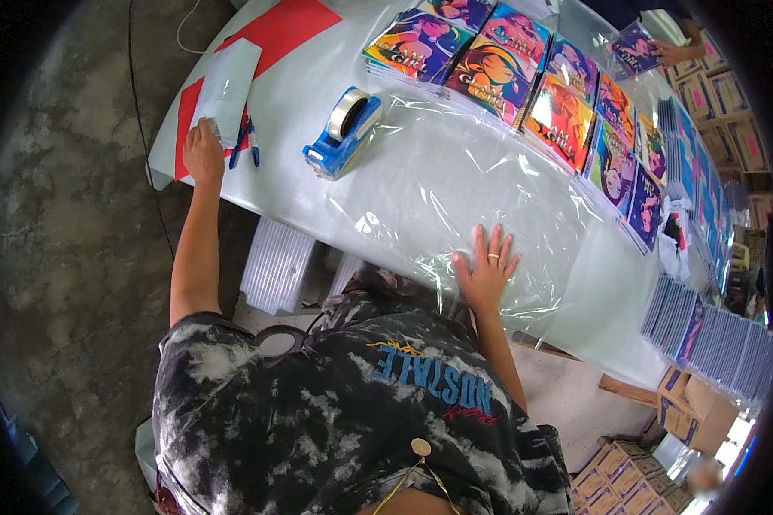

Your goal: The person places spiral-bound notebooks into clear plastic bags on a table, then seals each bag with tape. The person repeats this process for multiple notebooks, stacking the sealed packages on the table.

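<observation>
My left hand (203, 154) is at the far left of the table, its fingers bent onto the near end of a long white ridged stack (232, 81), perhaps of sheets or labels. That stack lies across red paper (285, 27). Flat on a clear plastic sheet (455, 206), my right hand (488, 273) rests with its fingers spread and a ring on one of them. Two pens (247, 144) lie just right of my left hand. Between my hands and farther back stands a blue tape dispenser (343, 133) with a roll of clear tape.
Stacks of colourful notebooks (498, 73) fill the back and right of the table (283, 189). More piles (704, 339) stand at the right edge. A co-worker's hand (674, 53) holds a notebook at the far right. Cartons (631, 481) sit at the lower right.
</observation>
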### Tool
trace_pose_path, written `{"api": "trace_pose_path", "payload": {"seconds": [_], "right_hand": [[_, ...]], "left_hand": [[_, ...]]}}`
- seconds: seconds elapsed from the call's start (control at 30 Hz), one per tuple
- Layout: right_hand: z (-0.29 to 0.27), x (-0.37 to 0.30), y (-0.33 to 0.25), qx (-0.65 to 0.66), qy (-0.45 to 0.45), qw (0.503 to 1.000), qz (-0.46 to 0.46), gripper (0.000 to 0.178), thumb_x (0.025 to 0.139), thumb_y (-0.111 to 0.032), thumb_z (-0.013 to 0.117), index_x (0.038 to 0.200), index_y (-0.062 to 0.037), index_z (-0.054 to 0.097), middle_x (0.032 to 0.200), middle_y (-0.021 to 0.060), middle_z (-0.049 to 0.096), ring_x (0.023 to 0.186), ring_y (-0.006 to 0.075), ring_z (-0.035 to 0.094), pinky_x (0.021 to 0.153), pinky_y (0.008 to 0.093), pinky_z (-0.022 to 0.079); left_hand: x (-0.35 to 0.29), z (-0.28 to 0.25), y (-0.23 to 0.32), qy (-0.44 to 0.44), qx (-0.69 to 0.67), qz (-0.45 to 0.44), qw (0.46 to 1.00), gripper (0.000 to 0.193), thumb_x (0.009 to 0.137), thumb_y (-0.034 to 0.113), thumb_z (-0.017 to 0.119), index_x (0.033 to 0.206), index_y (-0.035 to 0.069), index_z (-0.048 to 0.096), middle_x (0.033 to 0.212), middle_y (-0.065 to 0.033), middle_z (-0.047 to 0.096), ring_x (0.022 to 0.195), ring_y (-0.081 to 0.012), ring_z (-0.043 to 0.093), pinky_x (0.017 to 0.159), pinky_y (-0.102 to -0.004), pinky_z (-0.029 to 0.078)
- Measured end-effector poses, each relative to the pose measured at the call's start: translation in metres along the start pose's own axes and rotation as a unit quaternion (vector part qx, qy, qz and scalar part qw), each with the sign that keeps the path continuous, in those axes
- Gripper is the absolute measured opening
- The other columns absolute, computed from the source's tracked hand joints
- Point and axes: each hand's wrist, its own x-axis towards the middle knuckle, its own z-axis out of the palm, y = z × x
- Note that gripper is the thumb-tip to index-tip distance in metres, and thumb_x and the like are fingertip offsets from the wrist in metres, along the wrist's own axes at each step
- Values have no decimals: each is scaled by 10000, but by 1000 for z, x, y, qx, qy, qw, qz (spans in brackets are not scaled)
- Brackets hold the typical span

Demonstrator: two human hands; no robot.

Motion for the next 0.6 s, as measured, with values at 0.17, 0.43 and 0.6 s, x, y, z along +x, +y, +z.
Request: {"api": "trace_pose_path", "payload": {"seconds": [0.17, 0.43, 0.6], "right_hand": [[0, 1, -2, 11, -6, 1000, -1, 664, 803, -506, 561, 1364, -182, 412, 1474, 149, 245, 1360, 393, 178, 1061, 598, 60], [-3, 1, 1, 23, -15, 1000, 4, 663, 804, -488, 572, 1365, -176, 406, 1482, 142, 225, 1372, 388, 134, 1066, 592, 37], [-4, 1, 1, 36, -13, 999, -2, 661, 803, -480, 579, 1364, -176, 408, 1489, 121, 212, 1379, 366, 123, 1069, 592, 30]], "left_hand": [[-15, -12, -9, -35, -40, 51, 997, 469, 813, 143, 548, 1271, 100, 458, 1295, -88, 513, 1212, -239, 466, 959, -442, 385], [-21, -60, 23, -68, -122, 35, 990, 760, 788, 219, 621, 1435, 167, 225, 1473, -234, 140, 1322, -374, 270, 1052, -484, 270], [-19, -68, 38, 117, -386, -110, 908, 423, 878, 38, 498, 1286, -29, 408, 1213, -187, 551, 1030, -256, 603, 859, -332, 482]]}}
